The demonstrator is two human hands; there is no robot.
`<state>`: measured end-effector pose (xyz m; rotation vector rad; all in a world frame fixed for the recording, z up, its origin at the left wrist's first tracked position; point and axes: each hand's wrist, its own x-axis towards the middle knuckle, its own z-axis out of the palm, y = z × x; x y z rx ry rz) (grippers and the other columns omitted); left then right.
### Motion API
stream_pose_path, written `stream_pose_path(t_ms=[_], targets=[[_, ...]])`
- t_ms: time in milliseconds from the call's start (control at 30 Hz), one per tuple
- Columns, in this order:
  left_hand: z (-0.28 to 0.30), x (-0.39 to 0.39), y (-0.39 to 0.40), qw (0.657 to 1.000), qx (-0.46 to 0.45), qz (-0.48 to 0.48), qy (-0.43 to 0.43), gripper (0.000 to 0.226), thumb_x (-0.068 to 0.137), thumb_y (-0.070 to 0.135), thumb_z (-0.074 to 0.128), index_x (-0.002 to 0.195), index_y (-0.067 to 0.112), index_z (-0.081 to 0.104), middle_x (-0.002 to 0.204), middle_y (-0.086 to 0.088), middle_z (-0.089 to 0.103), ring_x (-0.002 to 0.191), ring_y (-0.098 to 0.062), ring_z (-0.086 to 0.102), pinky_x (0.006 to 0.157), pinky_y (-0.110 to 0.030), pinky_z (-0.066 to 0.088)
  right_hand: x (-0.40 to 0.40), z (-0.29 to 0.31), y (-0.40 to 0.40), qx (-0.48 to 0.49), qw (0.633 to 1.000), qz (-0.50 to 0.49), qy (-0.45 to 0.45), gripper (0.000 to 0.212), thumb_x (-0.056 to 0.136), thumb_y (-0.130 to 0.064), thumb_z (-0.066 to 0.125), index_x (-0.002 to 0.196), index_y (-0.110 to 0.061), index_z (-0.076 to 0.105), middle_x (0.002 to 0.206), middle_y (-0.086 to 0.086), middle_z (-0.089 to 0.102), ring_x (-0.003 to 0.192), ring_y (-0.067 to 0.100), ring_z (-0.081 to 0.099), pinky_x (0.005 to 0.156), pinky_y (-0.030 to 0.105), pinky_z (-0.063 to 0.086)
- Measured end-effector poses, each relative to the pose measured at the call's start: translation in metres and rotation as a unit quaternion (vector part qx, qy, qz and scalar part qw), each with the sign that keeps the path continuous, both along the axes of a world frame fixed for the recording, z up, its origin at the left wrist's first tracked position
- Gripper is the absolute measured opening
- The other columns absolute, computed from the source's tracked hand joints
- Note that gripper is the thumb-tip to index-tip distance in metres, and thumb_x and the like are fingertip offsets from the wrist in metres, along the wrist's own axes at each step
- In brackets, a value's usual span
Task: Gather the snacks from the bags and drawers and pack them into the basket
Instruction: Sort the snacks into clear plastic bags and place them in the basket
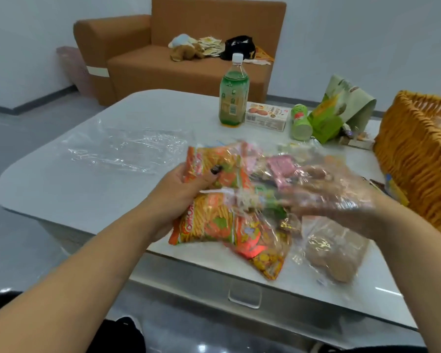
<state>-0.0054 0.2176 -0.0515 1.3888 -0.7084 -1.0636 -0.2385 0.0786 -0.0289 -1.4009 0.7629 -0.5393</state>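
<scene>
Woven orange basket (415, 159) stands at the table's (87, 179) right edge, its inside barely visible; packing looks hardly begun. A clear snack bag (265, 200) lies mid-table, still full. The left hand (178, 197) pinches an orange packet (209, 169); the right hand's (336, 194) grip, under the plastic, is too blurred to tell.

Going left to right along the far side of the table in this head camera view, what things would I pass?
Green drink bottle → small white box with a snack picture → green canister lying on its side → green paper bag → orange woven basket.
</scene>
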Motion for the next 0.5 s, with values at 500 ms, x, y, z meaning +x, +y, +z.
stream_pose_path(t_ms=[500], targets=[[-0.016, 0.053, -0.014, 0.965, -0.013, 0.257, 0.054, 0.039, 0.090, 0.032, 0.068, 0.124, 0.016, 0.059, 0.106, -0.004, 0.074, 0.084, -0.019, 0.074, 0.061, -0.033, 0.061, 0.054, -0.043, -0.047, -0.305, 0.903, -0.144, 0.266, 0.011, 0.083, -0.011, 0.066, 0.093, -0.015, 0.065, 0.086, 0.002, 0.067, 0.076, 0.016, 0.064, 0.063, 0.026, 0.049]])
